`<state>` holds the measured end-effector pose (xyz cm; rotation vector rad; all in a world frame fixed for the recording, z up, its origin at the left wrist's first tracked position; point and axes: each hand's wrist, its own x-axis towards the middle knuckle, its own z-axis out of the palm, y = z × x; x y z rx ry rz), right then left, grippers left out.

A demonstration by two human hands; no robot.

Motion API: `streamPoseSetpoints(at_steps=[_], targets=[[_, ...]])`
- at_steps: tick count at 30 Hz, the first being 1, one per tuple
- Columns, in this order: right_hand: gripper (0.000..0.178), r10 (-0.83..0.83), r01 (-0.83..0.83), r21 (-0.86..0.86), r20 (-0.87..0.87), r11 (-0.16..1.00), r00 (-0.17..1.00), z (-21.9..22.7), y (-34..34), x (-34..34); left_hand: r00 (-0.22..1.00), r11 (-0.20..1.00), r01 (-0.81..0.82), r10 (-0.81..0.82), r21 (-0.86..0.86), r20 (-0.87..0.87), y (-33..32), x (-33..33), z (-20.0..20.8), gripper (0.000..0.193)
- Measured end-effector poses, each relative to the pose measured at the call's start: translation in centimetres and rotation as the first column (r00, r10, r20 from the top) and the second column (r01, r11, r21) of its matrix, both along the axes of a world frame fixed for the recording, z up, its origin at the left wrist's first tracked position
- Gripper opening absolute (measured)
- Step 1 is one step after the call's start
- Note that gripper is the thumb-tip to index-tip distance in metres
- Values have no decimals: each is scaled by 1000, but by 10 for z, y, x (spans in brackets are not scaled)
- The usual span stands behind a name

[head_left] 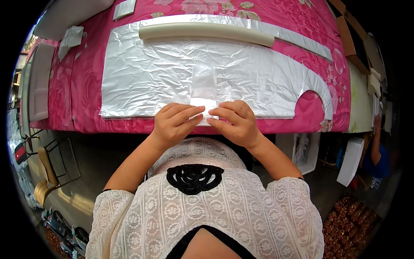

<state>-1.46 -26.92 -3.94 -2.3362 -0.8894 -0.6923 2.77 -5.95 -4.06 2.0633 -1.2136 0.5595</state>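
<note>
A flat stack of shiny silver plastic sheets (146, 77) lies across the table, with a curved cut-out at its right end. Over its middle runs a translucent plastic strip (203, 86), its near end at the table's front edge. My left hand (174, 123) and my right hand (239, 123) pinch this near end from either side, fingertips a little apart. Both hands rest close to the stack's front edge. A long cream-coloured tube (207, 32) lies along the far part of the silver sheets.
A pink floral cloth (88, 86) covers the table. Small folded silver pieces (72, 36) and a pale packet (124, 9) lie at the far left. Cardboard boxes (355, 41) line the right side. A chair (45, 172) stands at the lower left; another person's arm (376, 140) shows at right.
</note>
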Motion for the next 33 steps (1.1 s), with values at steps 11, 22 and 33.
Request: streamPoseSetpoints(at_steps=[11,22,33], targets=[[24,14,5,93,-200,996,980,-12,0,7,984,997,58,-48,56,-170,3,-2,-11,25],[13,9,90,197,-449,976,894,-30,-6,15,947,992,3,37,124,-320,8,-1,-29,21],[33,-115,339,-49,-977,939,177,3,2,71,462,883,-370,444,289,-768,-17,20,-12,68]])
